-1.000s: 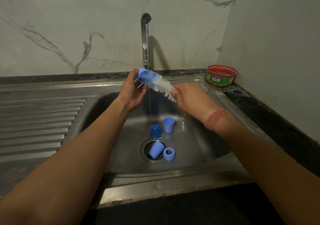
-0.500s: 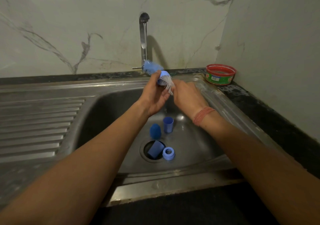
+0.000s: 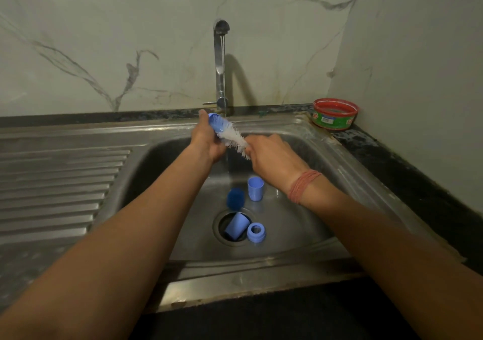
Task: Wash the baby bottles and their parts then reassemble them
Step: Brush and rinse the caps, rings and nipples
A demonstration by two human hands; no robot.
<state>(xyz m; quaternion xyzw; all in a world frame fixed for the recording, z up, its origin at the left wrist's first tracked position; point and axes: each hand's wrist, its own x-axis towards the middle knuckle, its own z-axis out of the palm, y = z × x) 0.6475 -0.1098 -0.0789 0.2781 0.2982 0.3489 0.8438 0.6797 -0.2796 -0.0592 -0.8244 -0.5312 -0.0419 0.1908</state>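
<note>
Scrubbing is the step in hand: the left hand (image 3: 209, 141) curls round a small blue bottle part (image 3: 217, 123), held over the far side of the sink (image 3: 300, 235), while the right hand (image 3: 271, 156) grips the handle end of a white bottle brush (image 3: 234, 139) whose bristled head enters the part's mouth. A thin stream of water (image 3: 222, 78) falls from the tall chrome tap (image 3: 219, 65) just behind the two hands. Four further pieces lie on the basin floor, judged still to be washed: an upright pale blue cup (image 3: 255, 188), a darker blue rounded cap (image 3: 235, 197) beside it, a tapered blue cup (image 3: 236, 226) lying tilted in the drain opening (image 3: 222, 231), and a threaded blue ring (image 3: 256, 232) touching the drain's right edge. The next move probably calls for rinsing the held part under the stream, then exchanging it for another. Plastic parts look smooth and matt; the bristles splay stiffly; the steel basin is wet and dull, with a ribbed drainer (image 3: 57, 183) at left. A red-rimmed green tub (image 3: 334, 115) stands at far right.
</note>
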